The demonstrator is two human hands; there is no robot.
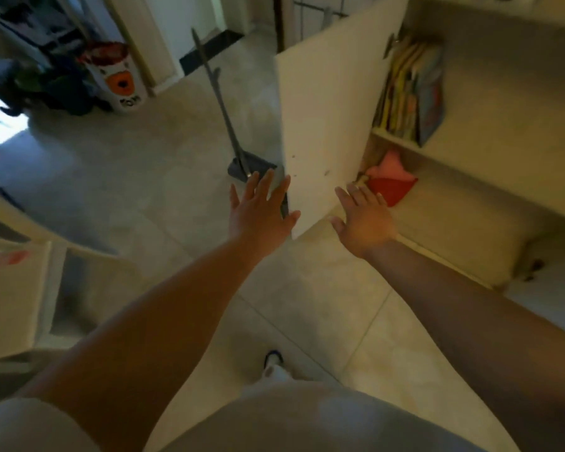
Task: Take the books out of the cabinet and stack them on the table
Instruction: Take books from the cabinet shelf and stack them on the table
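Books (pixel 405 93) half-hidden behind cabinet door (pixel 327 119)

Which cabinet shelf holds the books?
The upper shelf: books stand upright there. The lower shelf holds only red and pink cloth items.

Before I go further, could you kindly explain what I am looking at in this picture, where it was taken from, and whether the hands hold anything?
No machine here: a person wears a wide-angle camera on the head, so the single picture looks forward and down along their own two bare arms.

The left hand and the right hand both reach forward with straight, spread fingers and hold nothing. Between them stands the open cabinet door; the left hand is at its lower edge, though the blur hides whether it touches.

Inside the cabinet, colourful books stand upright on the upper shelf. Red and pink soft things lie on the shelf below.

On the tiled floor behind the door stands a long-handled dustpan, with a white bin farther left.
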